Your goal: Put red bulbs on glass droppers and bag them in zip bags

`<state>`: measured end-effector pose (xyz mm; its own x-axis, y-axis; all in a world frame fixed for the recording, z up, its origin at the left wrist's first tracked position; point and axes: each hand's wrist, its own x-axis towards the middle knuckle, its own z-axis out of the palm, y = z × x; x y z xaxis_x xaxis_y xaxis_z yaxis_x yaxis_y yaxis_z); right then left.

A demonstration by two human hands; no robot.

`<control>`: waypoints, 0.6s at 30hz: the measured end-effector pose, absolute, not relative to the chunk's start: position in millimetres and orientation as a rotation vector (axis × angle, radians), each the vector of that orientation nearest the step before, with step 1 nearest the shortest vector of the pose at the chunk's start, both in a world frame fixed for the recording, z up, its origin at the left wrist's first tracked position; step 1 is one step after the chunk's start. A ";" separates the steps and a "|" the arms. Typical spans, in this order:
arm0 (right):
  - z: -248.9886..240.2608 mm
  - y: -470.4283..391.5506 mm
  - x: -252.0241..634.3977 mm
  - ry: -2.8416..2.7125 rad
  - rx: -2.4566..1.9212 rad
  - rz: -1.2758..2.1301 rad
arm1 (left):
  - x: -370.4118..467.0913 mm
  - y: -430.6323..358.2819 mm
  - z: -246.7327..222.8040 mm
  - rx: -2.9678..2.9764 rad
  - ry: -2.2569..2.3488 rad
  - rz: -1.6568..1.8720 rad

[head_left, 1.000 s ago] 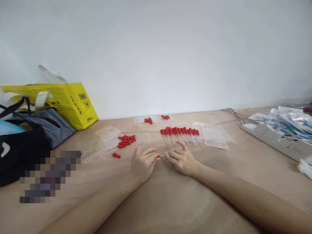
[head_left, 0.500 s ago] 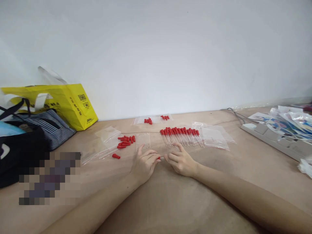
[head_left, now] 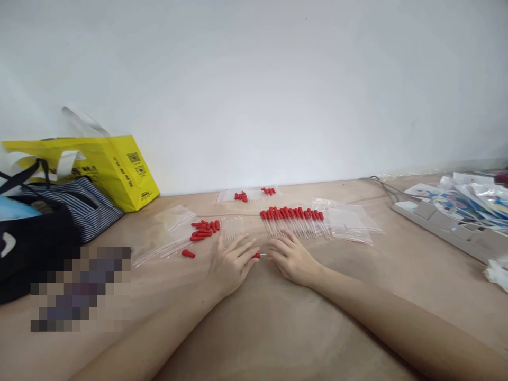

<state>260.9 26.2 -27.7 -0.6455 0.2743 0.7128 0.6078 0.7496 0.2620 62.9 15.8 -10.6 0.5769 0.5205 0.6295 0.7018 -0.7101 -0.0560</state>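
One red bulb (head_left: 256,256) sits pinched in my left grip (head_left: 233,264) in the head view, its mouth meeting the thin clear tube (head_left: 263,255) that my right grip (head_left: 294,260) pinches, just short of the red-topped tubes (head_left: 293,214), with loose red bulbs (head_left: 204,233) on the desk (head_left: 254,333) to the left.

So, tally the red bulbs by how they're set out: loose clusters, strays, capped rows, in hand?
Loose clusters of red bulbs: 3
Stray red bulb: 1
Row of red-capped tubes: 1
Red-ended tube in the left hand: 1
Total: 6
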 end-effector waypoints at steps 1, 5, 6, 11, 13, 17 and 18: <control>-27.5 25.2 261.2 -2.264 -0.686 -0.642 | 61.7 16.1 -10.6 -2.490 -0.988 -0.842; -32.3 23.4 260.8 -2.244 -0.723 -0.630 | 60.9 15.4 -10.7 -2.448 -0.915 -0.849; -34.1 23.5 260.4 -2.237 -0.718 -0.628 | 61.7 14.8 -10.6 -2.445 -0.897 -0.865; -37.0 24.1 259.0 -2.210 -0.648 -0.613 | 66.4 12.9 -10.2 -2.472 -0.846 -0.987; -35.0 24.0 258.8 -2.209 -0.611 -0.597 | 67.0 12.9 -10.4 -2.514 -0.845 -1.015; -31.1 24.3 258.2 -2.216 -0.563 -0.576 | 66.5 13.4 -10.5 -2.588 -0.855 -1.005; -30.6 24.5 258.0 -2.221 -0.563 -0.567 | 66.3 13.4 -10.4 -2.601 -0.851 -1.001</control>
